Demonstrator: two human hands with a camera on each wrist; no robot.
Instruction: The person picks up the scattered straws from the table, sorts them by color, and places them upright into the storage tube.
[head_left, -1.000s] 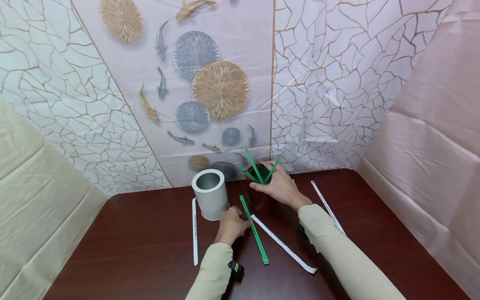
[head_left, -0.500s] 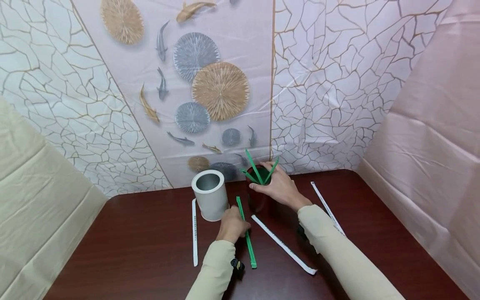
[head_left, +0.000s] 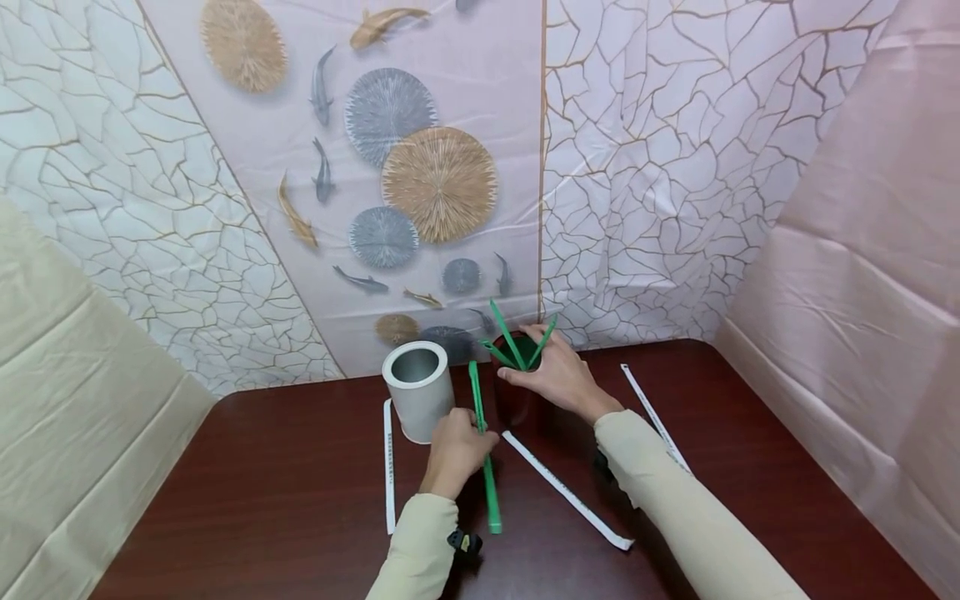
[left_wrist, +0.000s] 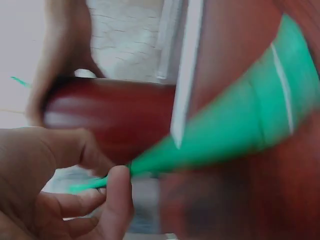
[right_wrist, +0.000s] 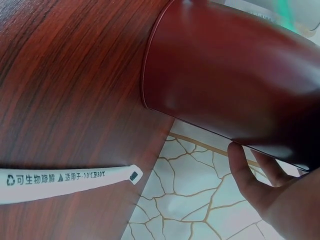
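Your left hand (head_left: 454, 448) pinches a slender green straw (head_left: 490, 492), long axis away from you, left of the dark-red cylindrical cup (right_wrist: 225, 75) your right hand (head_left: 561, 375) grips.

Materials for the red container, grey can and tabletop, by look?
Red container: perhaps glossy plastic or leatherette; soft highlights, thin base-edge line.
Grey can: probably metal, matte outside; grey sheen inside.
Tabletop: wood or wood-look laminate, satin; streaky dark grain.
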